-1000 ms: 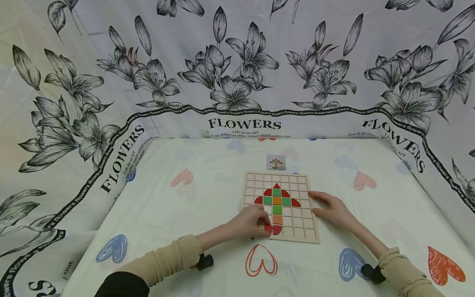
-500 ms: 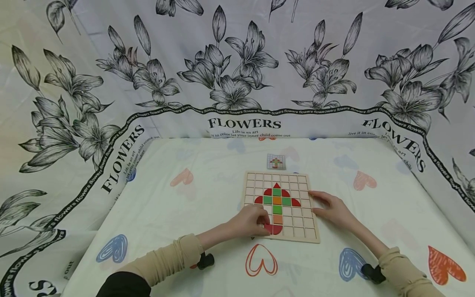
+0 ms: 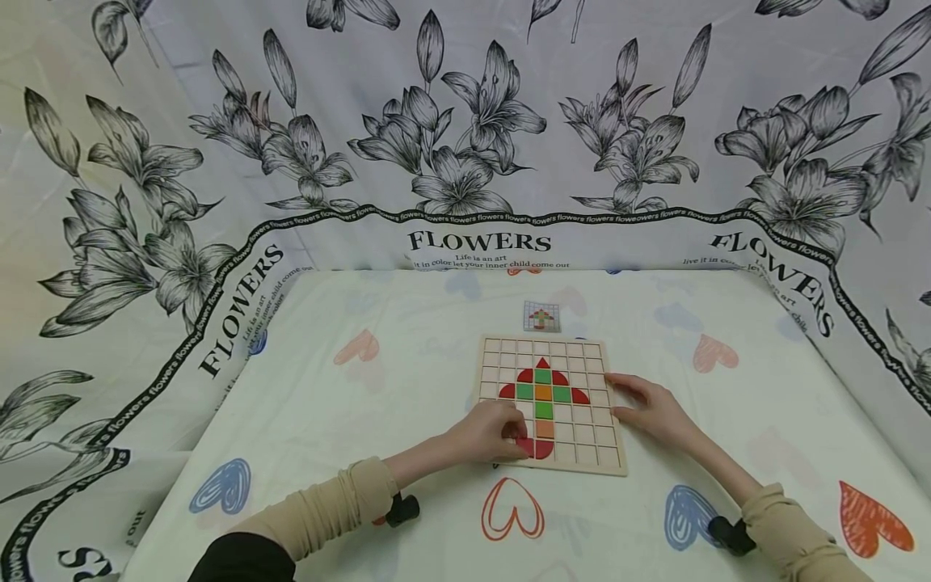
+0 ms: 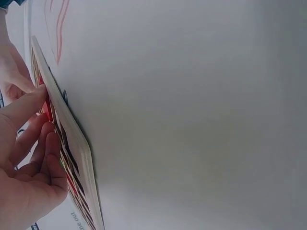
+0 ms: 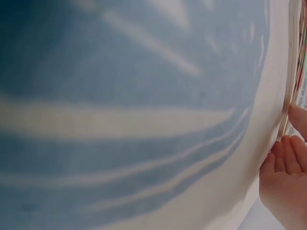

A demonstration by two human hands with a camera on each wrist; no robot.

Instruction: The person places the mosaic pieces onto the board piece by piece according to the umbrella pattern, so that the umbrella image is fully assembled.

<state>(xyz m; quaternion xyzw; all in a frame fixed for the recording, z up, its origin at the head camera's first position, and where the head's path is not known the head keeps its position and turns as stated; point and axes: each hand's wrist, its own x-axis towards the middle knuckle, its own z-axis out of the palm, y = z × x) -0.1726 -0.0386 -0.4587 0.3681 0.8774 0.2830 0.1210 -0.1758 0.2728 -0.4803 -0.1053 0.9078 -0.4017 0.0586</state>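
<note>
In the head view, my left hand (image 3: 489, 432) pinches a red quarter-circle tile (image 3: 525, 447) between thumb and fingers, low in the square grid board (image 3: 606, 462). That tile lies beside another red quarter-circle tile (image 3: 543, 449), and the fingers partly cover it. The left wrist view shows the thumb and fingertips on the red tile (image 4: 48, 109) close to the board's rim. My right hand (image 3: 650, 411) touches the board's right edge with its thumb and fingers spread apart. Green, orange and red tiles form an arrow-like figure, topped by a red triangle tile (image 3: 542, 364).
Behind the board lies a small card (image 3: 541, 317) printed with a similar coloured figure on a grid. A white cloth (image 3: 407, 323) with printed hearts covers the table. A flower-printed curtain (image 3: 393, 234) encloses the back and sides.
The pinched red tile has shifted slightly to sit against the red tile on its right, narrowing the gap seen a second ago. My right hand stays at the board's edge.
</note>
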